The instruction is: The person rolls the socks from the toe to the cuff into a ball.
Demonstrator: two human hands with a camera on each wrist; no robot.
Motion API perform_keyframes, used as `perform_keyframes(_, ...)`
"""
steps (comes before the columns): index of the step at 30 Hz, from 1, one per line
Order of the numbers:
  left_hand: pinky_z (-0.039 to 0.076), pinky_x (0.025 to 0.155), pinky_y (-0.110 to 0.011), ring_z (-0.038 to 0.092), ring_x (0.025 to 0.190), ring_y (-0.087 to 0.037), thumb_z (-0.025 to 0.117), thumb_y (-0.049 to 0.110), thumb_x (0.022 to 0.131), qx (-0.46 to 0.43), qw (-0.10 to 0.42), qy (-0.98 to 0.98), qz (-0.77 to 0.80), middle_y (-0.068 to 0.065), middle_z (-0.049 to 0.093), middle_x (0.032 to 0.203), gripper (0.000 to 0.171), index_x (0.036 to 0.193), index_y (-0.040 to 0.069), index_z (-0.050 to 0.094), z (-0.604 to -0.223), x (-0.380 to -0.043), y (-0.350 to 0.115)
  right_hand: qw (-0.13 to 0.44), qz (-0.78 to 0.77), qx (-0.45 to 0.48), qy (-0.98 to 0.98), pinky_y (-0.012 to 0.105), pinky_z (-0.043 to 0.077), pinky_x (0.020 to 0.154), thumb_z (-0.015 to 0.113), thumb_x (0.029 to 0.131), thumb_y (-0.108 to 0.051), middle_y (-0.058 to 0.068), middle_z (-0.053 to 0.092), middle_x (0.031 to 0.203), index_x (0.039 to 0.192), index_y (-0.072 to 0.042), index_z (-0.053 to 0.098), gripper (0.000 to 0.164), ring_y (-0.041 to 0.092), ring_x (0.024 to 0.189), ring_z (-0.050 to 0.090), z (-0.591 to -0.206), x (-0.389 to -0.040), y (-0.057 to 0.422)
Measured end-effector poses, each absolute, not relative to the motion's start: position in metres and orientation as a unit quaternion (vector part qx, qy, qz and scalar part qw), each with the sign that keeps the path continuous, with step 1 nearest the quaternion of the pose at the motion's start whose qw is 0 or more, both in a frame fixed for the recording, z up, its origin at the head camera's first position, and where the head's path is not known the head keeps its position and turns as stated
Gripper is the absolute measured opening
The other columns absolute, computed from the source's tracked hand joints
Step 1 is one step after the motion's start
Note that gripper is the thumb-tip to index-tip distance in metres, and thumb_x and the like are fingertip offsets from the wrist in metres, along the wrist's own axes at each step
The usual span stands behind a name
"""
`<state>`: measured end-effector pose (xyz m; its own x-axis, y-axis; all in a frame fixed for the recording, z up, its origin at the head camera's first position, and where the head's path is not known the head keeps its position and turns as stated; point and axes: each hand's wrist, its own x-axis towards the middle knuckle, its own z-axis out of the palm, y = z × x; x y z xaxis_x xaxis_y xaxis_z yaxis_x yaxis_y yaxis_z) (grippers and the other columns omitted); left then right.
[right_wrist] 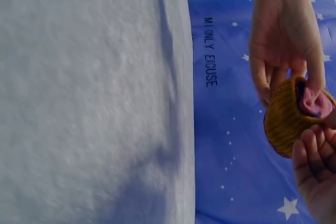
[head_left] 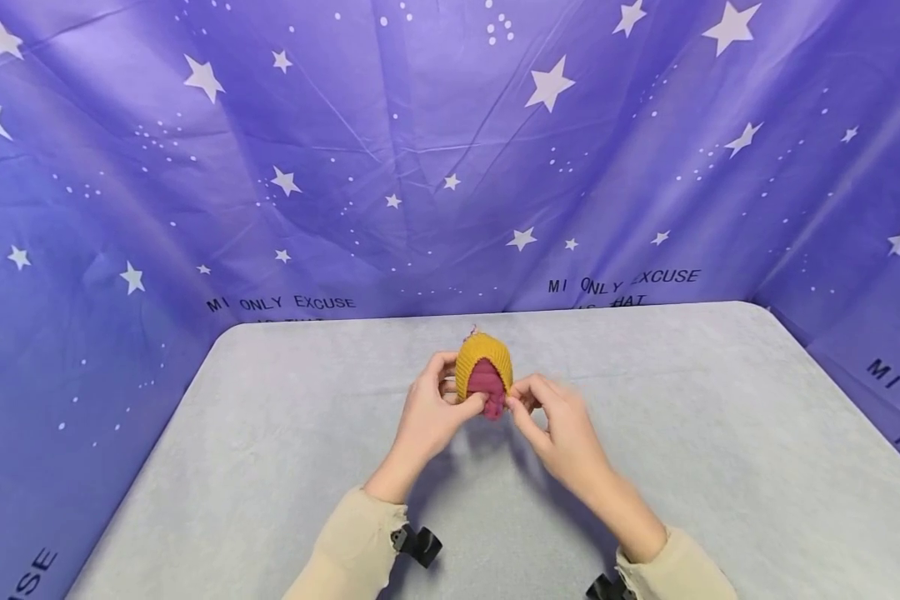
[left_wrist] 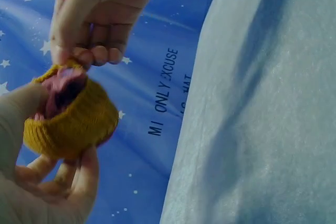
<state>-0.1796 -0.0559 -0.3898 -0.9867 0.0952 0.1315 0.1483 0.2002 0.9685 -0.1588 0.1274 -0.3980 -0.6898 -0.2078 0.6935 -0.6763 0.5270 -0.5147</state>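
Both hands hold a small knitted bundle (head_left: 483, 345) above the table, with a mustard-yellow ribbed cuff wrapped around pinkish-maroon knit fabric (head_left: 486, 379). Loose threads stick out at its far end. My left hand (head_left: 429, 410) grips it from the left; the thumb presses into the opening on the pink fabric and the fingers support the yellow outside. On the other side, my right hand (head_left: 567, 427) pinches the yellow rim between thumb and index finger. In the left wrist view, the opening of the yellow cuff (left_wrist: 79, 129) shows crumpled pink fabric (left_wrist: 63, 88) inside.
The hands work over a table with a pale grey cloth (head_left: 270, 467). Behind and at both sides hangs a purple-blue curtain (head_left: 390, 100) with white stars and black lettering. Black wrist cameras (head_left: 418, 545) sit at the beige sleeves (head_left: 356, 542).
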Motion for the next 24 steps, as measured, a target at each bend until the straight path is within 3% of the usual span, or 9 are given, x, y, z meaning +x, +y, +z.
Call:
perform_keyframes(4,0.058,0.07,-0.024,0.069,0.082,-0.016,0.074,0.009,0.077,-0.067,0.06,-0.808,-0.582,-0.014,0.069,0.105,0.049,0.123,0.007,0.056,-0.392,-0.183,-0.056,0.276,0.411,0.292,-0.818,0.013,0.044,0.065,0.066,0.086,0.002,-0.006,0.063,0.076,0.089,-0.012,0.063,0.015,0.002,0.07,0.055,-0.398,-0.152,0.125)
perform_keyframes(12,0.058,0.068,-0.025,0.068,0.085,-0.019,0.074,0.006,0.075,-0.05,0.092,-0.825,-0.555,-0.013,0.068,0.11,0.05,0.122,0.007,0.055,-0.394,-0.188,-0.059,0.257,0.433,0.297,-0.811,0.015,0.046,0.066,0.065,0.087,0.002,-0.007,0.061,0.077,0.089,-0.013,0.062,0.016,0.002,0.072,0.055,-0.395,-0.145,0.12)
perform_keyframes(15,0.058,0.073,-0.025,0.069,0.089,-0.021,0.074,0.007,0.077,-0.07,0.065,-0.812,-0.576,-0.016,0.068,0.112,0.05,0.123,0.005,0.053,-0.394,-0.186,-0.059,0.259,0.444,0.273,-0.813,0.017,0.049,0.067,0.065,0.088,0.003,-0.007,0.063,0.077,0.09,-0.012,0.062,0.015,0.001,0.072,0.056,-0.397,-0.148,0.119)
perform_keyframes(20,0.058,0.084,-0.029,0.07,0.098,-0.027,0.072,0.007,0.084,-0.096,-0.03,-0.746,-0.658,-0.023,0.066,0.12,0.052,0.128,0.002,0.045,-0.389,-0.18,-0.057,0.252,0.477,0.206,-0.817,0.019,0.052,0.07,0.064,0.092,0.0,-0.004,0.067,0.08,0.09,-0.009,0.064,0.009,0.001,0.074,0.058,-0.399,-0.156,0.119)
perform_keyframes(24,0.056,0.091,-0.031,0.066,0.109,-0.028,0.07,0.006,0.085,-0.094,-0.052,-0.724,-0.681,-0.024,0.062,0.127,0.055,0.134,-0.001,0.045,-0.386,-0.177,-0.058,0.247,0.492,0.173,-0.817,0.018,0.053,0.069,0.067,0.091,-0.002,-0.002,0.067,0.078,0.089,-0.008,0.065,0.006,0.002,0.072,0.059,-0.397,-0.161,0.121)
